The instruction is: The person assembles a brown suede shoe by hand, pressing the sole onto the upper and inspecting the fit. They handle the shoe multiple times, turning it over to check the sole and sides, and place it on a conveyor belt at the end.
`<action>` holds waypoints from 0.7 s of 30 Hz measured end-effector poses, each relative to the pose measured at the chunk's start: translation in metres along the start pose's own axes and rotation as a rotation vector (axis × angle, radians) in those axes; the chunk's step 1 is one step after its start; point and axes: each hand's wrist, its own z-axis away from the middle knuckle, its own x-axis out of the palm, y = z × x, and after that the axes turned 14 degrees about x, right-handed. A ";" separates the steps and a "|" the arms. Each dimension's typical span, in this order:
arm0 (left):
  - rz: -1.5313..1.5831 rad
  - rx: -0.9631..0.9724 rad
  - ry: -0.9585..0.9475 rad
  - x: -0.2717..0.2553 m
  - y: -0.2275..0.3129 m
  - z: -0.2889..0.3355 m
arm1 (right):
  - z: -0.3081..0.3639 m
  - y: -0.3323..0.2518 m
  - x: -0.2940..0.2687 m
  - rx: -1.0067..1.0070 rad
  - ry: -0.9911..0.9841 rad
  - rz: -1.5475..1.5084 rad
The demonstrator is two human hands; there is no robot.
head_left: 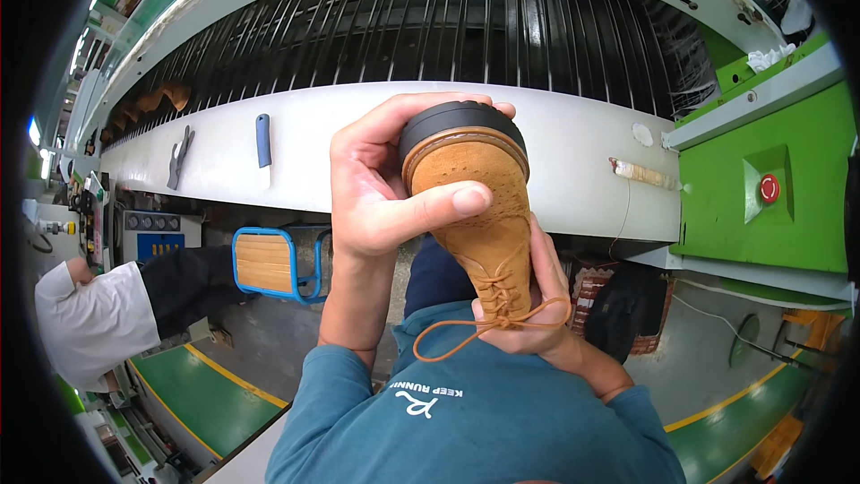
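Boot of tan leather, with its toe toward the camera and its black sole turning away from your body, is resting between your two hands, raised in front of the white worktable. Your left hand is clamping the toe end: the thumb is lying flat across the upper, pointing rightward, while the fingers are curling over the sole, with a fingertip peeking out past its far edge. Your left forearm is rising almost straight up the view from a pushed-up teal sleeve. Your right hand is cupping the lower, laced end, its fingers running up along the boot's right side and its thumb tip showing just left of the tan laces; the exact grip underneath is hiding from view. Your right forearm is slanting in from the lower right. On the worktable, a blue-handled knife and dark snips are lying off to the left, and a spool of pale thread is lying to the right.
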 end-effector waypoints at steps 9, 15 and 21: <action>-0.181 -0.101 -0.039 0.012 0.013 -0.005 | 0.008 0.002 -0.001 0.150 0.003 -0.147; -0.157 -0.012 -0.052 0.016 0.006 0.000 | -0.001 -0.005 -0.006 0.201 0.000 -0.474; -0.087 -0.007 0.010 0.008 -0.019 0.038 | -0.009 -0.004 -0.033 0.358 0.011 -0.696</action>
